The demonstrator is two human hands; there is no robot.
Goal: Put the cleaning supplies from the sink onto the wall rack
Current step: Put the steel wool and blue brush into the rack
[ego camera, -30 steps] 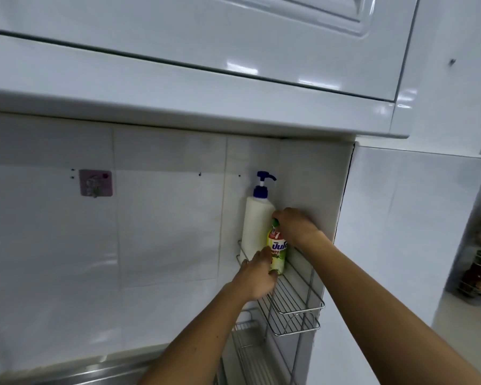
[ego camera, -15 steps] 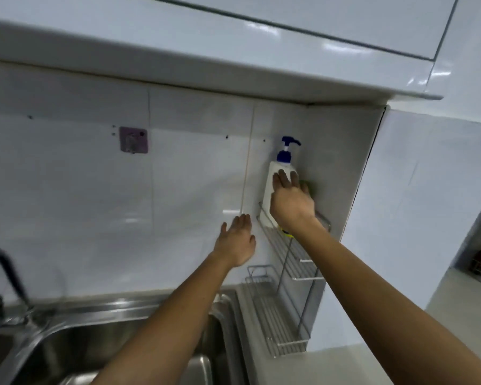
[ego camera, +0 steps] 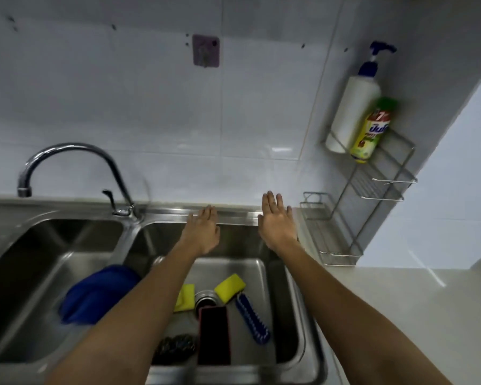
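Spanning the near scene, a steel double sink [ego camera: 261, 215] holds a blue cloth [ego camera: 95, 293] on its divider. A wire wall rack [ego camera: 383, 184], far right, carries a white pump bottle [ego camera: 350, 115] just beside a green-capped bottle [ego camera: 370, 134]. Both forearms cross over the right basin, left hand [ego camera: 202, 232] and right hand [ego camera: 277, 223] flat, fingers spread, empty. Beneath lie a dark red block [ego camera: 214, 334], blue brush [ego camera: 252, 318], dark scourer [ego camera: 175, 347] and two yellow sponges [ego camera: 229, 287].

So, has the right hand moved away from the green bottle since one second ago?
Yes. The right hand has let go of the green bottle on the wall rack and come down, open, over the sink.
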